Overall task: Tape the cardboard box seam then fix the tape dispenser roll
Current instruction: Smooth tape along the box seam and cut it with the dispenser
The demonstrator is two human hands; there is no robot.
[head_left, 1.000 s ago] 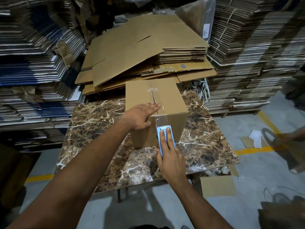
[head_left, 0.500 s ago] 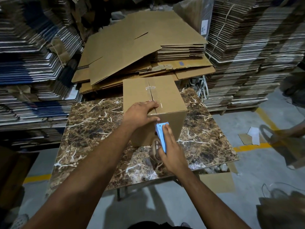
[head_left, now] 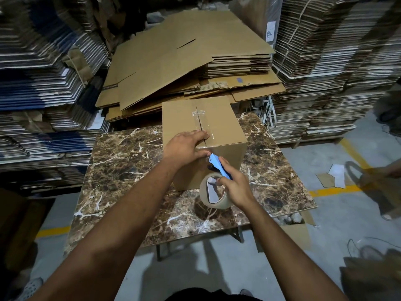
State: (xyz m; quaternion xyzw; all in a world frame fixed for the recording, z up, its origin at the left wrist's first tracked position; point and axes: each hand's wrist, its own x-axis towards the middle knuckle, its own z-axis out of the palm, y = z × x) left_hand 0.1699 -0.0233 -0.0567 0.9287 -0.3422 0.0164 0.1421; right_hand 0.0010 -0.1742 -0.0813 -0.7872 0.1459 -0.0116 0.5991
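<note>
A brown cardboard box (head_left: 219, 124) stands on a marble-patterned table (head_left: 130, 170). Clear tape (head_left: 200, 122) runs along its top seam and over the near edge. My left hand (head_left: 187, 147) lies flat on the box's near top edge, fingers over the seam and thumb on the front face. My right hand (head_left: 235, 186) grips a blue tape dispenser (head_left: 219, 167) with its tape roll (head_left: 211, 191) turned toward me. The dispenser's toothed tip sits at the box's front face, just below my left thumb.
Flattened brown cartons (head_left: 186, 59) are piled behind the table. Tall stacks of folded cardboard (head_left: 329, 68) rise on the right, and more stacked sheets (head_left: 39, 83) on the left. A yellow floor line (head_left: 334, 190) and paper scraps (head_left: 335, 175) lie to the right. Another person's hand (head_left: 393, 170) shows at the right edge.
My right hand has pulled the dispenser off the box's front face and twisted it, so the roll now faces me. My left hand stays on the box's near top edge.
</note>
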